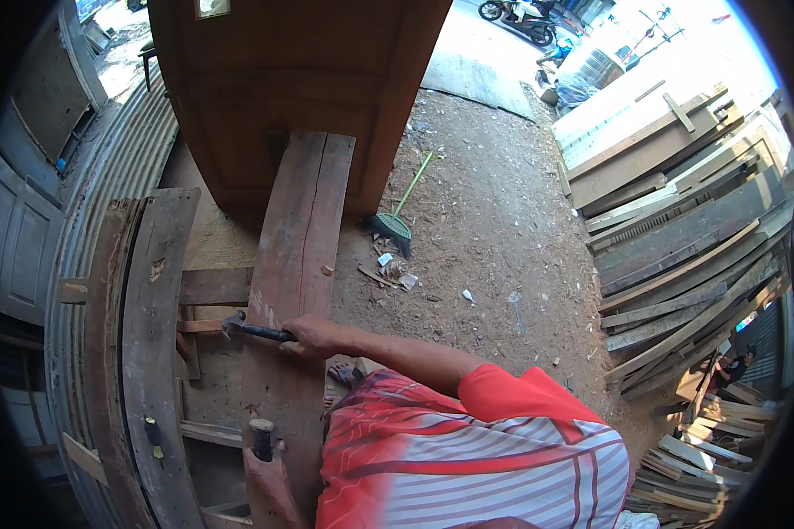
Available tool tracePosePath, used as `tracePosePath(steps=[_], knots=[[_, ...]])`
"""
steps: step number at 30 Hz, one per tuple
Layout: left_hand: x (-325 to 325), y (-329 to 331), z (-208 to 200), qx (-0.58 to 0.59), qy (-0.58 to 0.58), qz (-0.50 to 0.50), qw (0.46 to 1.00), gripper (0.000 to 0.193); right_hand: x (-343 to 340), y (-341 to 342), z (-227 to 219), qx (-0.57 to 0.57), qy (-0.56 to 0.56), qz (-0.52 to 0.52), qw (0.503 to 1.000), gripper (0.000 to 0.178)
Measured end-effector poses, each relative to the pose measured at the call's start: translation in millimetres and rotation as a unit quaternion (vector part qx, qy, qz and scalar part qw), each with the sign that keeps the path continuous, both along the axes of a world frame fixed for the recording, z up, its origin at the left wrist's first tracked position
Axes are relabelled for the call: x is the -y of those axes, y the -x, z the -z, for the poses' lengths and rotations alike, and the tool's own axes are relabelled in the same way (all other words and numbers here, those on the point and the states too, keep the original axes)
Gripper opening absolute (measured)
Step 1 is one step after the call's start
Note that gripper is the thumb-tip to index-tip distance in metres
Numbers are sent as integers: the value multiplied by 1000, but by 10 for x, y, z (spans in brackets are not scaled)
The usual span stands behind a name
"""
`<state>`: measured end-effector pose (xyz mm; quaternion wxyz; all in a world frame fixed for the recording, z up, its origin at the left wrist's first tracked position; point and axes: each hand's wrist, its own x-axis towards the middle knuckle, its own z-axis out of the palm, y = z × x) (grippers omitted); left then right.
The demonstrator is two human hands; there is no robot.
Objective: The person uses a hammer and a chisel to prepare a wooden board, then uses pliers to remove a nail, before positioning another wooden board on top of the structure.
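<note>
My right hand (311,337) is closed round the black handle of a claw hammer (260,332). The hammer's metal head points left, over the left edge of a long reddish-brown plank (295,229) with a crack along it. Nearer to me, my left hand (270,480) is wrapped round a short dark handle with a round flat end (261,432). The rest of that tool is hidden by the hand. On the weathered grey plank (159,300) to the left lies a small dark tool with a yellowish end (153,436).
A brown panelled door (300,70) stands upright at the plank's far end. A green broom (393,225) lies on the littered dirt floor (494,238). Stacked boards (679,229) line the right side, with another person (734,366) beyond. Corrugated sheet (106,167) runs along the left.
</note>
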<state>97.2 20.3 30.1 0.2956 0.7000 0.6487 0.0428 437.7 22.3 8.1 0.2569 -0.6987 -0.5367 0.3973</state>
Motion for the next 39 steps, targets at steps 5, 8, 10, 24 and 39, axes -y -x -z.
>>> tracePosePath(steps=[5,8,10,24,39], knots=[[20,98,217,34,-48,31,998,56,26,7,178,9,-43,54,998,37],[4,-18,25,20,1,32,999,56,59,18,136,-4,-22,85,996,39],[-2,-91,-63,5,31,33,999,57,107,8,153,-10,-19,102,995,40],[-139,249,-94,50,46,77,995,50,17,101,73,-65,13,145,987,42],[-135,225,156,69,6,77,995,57,26,17,131,-88,15,130,987,44]])
